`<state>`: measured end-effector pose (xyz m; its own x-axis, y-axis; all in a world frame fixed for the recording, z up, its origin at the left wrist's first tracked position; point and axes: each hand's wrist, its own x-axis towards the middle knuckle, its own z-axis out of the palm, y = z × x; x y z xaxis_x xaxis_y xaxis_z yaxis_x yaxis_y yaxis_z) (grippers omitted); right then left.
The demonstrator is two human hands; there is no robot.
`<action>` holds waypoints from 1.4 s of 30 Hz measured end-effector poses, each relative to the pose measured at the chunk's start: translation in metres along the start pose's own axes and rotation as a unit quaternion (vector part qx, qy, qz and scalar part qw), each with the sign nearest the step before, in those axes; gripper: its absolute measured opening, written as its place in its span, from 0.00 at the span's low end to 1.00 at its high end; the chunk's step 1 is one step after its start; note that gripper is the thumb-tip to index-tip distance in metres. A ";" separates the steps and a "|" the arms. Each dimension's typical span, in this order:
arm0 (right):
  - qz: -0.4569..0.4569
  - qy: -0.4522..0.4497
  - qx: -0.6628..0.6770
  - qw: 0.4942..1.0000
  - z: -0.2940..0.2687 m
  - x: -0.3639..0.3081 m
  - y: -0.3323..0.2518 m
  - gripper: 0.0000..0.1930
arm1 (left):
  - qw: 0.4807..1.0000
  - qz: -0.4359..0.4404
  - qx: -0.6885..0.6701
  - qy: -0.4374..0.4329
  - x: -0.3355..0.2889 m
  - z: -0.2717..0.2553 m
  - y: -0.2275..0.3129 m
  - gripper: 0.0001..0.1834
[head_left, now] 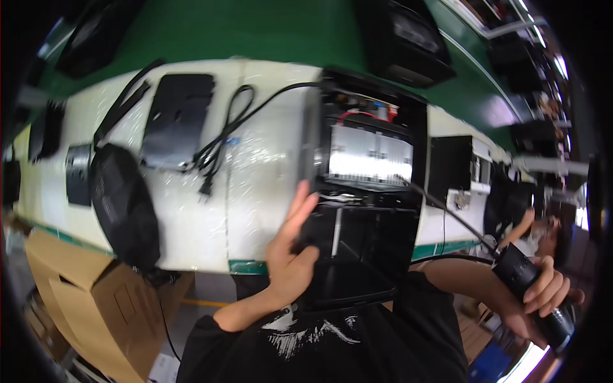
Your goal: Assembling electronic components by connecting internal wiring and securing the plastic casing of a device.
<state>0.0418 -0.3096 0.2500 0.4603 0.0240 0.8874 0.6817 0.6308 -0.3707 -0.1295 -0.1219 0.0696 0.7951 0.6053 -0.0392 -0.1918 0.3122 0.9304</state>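
Left hand (290, 252) flat against black housing (364, 210); right hand (543, 293) wraps, probably, power screwdriver (533, 287).

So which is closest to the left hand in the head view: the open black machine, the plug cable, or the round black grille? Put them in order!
From the left hand:
1. Open black machine, touching it, just to its right.
2. Plug cable, up and left on the white table.
3. Round black grille, farthest, at the table's left edge.

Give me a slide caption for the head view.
Left hand steadies an open black appliance housing; right hand grips a corded power screwdriver.
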 end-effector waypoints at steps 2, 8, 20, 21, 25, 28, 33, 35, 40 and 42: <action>-0.020 -0.078 0.018 0.997 -0.035 0.003 -0.024 0.47 | 1.000 0.004 0.013 0.011 -0.002 0.000 0.000 0.42; -0.086 -0.021 -0.269 0.959 -0.123 -0.030 -0.077 0.44 | 0.997 0.049 0.057 0.026 0.014 0.016 -0.006 0.44; -0.058 0.169 -0.404 0.897 -0.164 -0.055 -0.042 0.44 | 0.986 0.043 0.150 0.051 0.062 0.030 -0.003 0.43; -0.049 0.148 -0.381 0.911 -0.167 -0.057 -0.041 0.45 | 0.986 0.049 0.148 0.050 0.063 0.029 -0.003 0.43; 0.024 0.055 -0.234 0.970 -0.179 -0.041 -0.040 0.47 | 0.985 0.054 0.156 0.056 0.064 0.031 -0.005 0.43; 0.131 0.131 -0.345 0.920 -0.202 -0.011 -0.022 0.46 | 0.980 0.062 0.183 0.053 0.065 0.028 -0.007 0.42; 0.225 0.141 -0.360 0.894 -0.206 0.044 0.039 0.31 | 0.982 0.062 0.171 0.058 0.064 0.027 -0.007 0.43; 0.220 0.193 -0.431 0.854 -0.173 0.047 0.055 0.25 | 0.983 0.064 0.164 0.052 0.065 0.030 -0.008 0.43; 0.215 0.209 -0.483 0.823 -0.149 0.043 0.070 0.24 | 0.986 0.053 0.141 0.064 0.064 0.029 -0.005 0.42; 0.283 0.144 -0.425 0.848 -0.197 0.042 0.054 0.31 | 0.988 0.058 0.134 0.046 0.065 0.030 -0.007 0.42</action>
<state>0.2094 -0.4273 0.2130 0.8868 -0.1308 0.4433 0.4127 -0.2078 -0.8868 -0.0590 -0.1064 0.0711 0.7192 0.6929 0.0515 -0.1097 0.0400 0.9932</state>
